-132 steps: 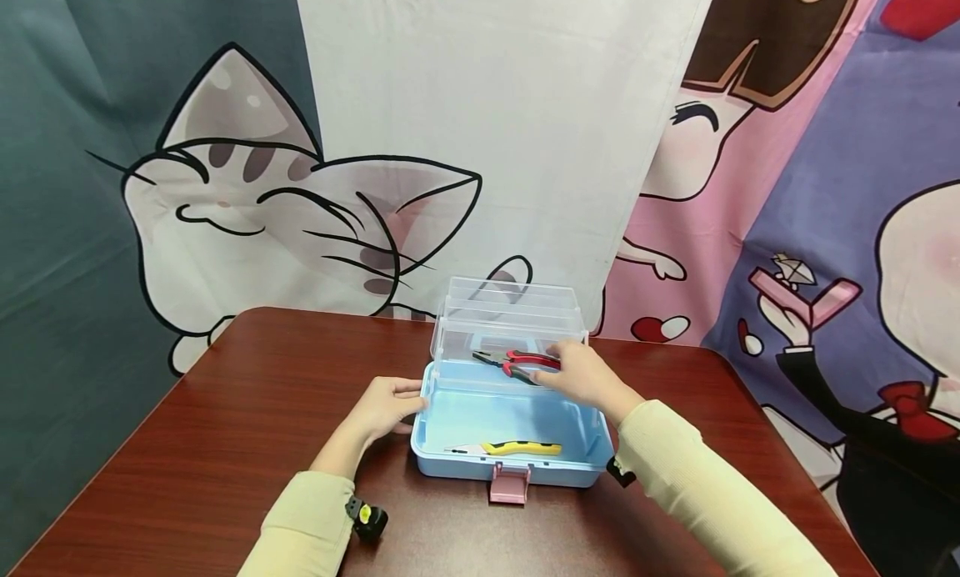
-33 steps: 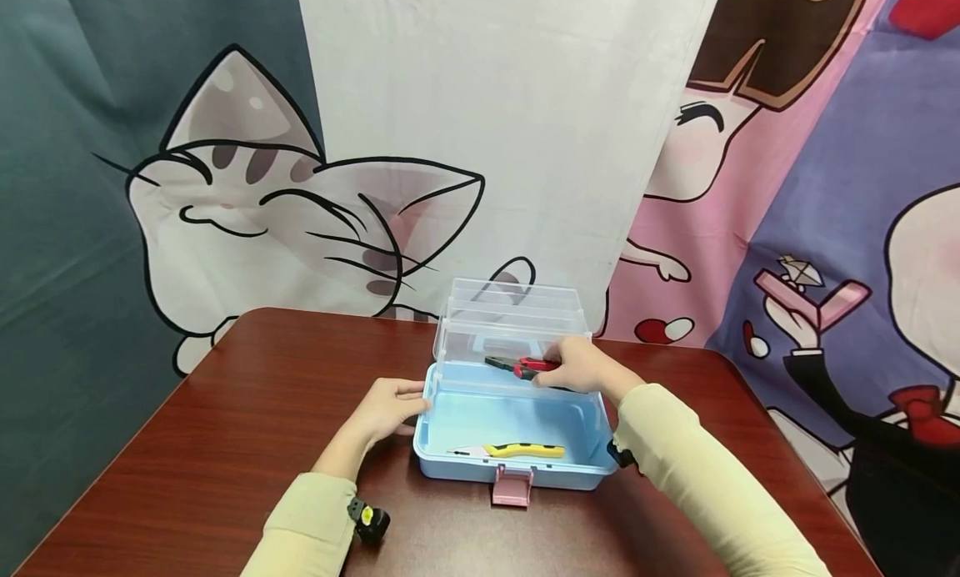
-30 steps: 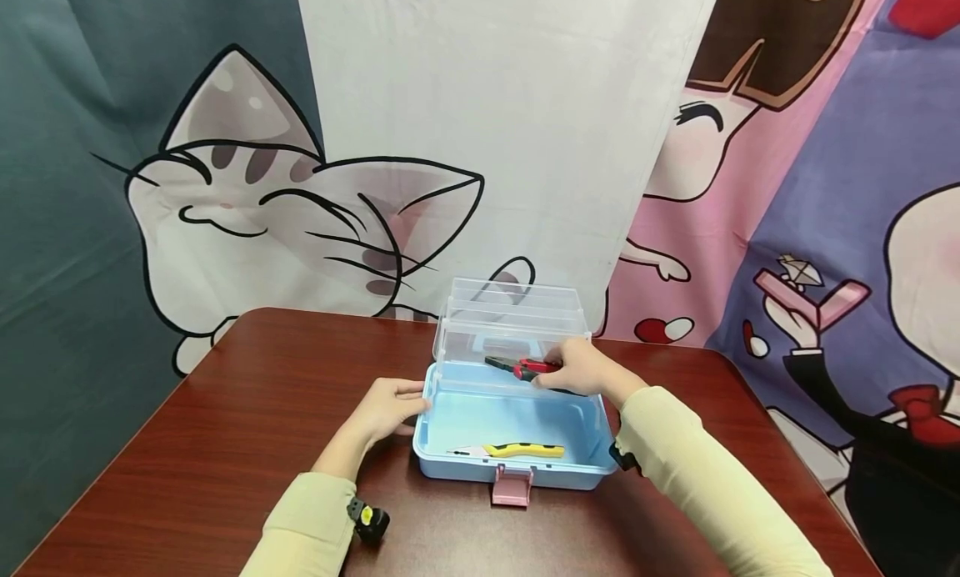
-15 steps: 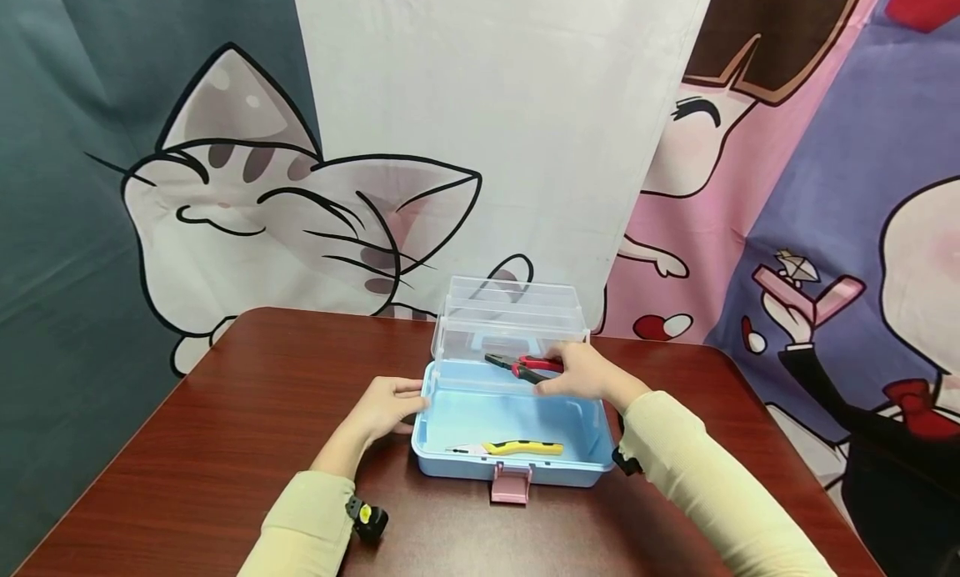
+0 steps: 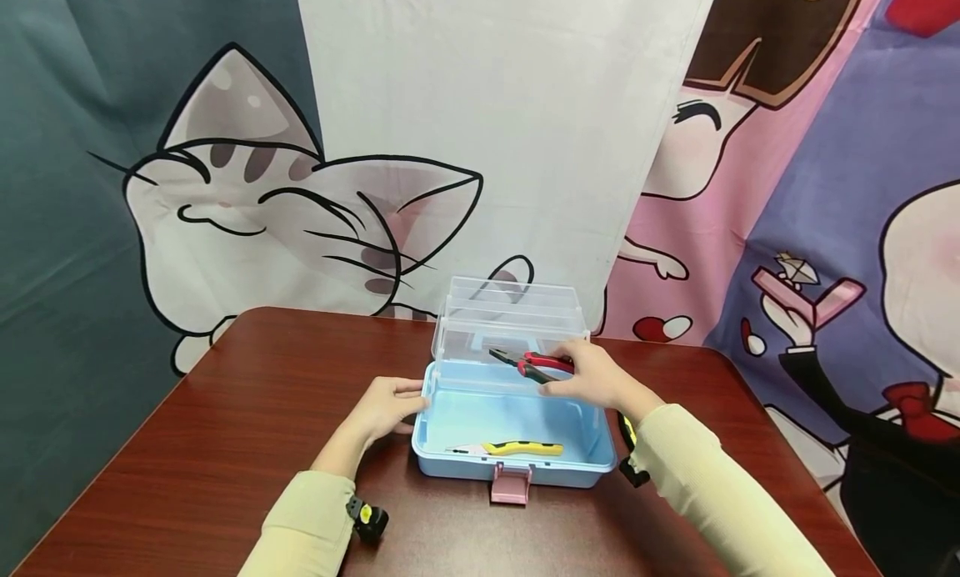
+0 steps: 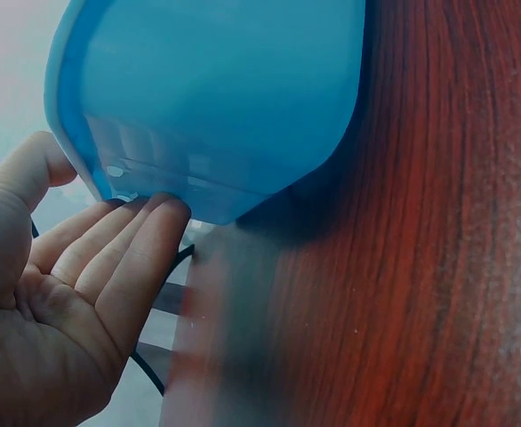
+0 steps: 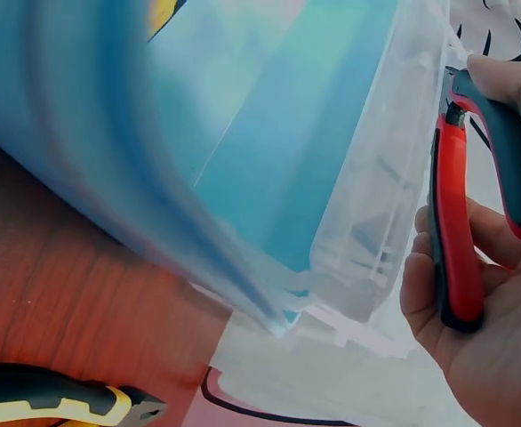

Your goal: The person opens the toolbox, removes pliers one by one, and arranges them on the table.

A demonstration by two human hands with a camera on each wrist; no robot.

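Observation:
My right hand (image 5: 596, 375) holds pliers (image 5: 528, 365) with red and black handles over the back of a light blue toolbox (image 5: 487, 410). In the right wrist view the pliers' handles (image 7: 456, 213) stand spread apart, with thumb and fingers around them. At the box's left end my left hand (image 5: 384, 406) grips the wall, thumb at the rim and fingers against the outside. The clear lid (image 5: 513, 306) is raised at the back. Inside the box, near the front wall, lies a tool with yellow and black handle and a slim pale tip (image 5: 517, 449).
On the brown table (image 5: 225, 444), right of the box and partly under the right sleeve, lies a black-and-yellow-handled plier-like tool (image 7: 56, 400). The pink latch (image 5: 510, 485) hangs down in front. A printed cloth (image 5: 517, 127) hangs behind the table.
My right hand has shifted slightly right with the pliers, whose handles have spread wider. The sleeve's shift uncovers the yellow tool beside the box. My left hand has stayed put.

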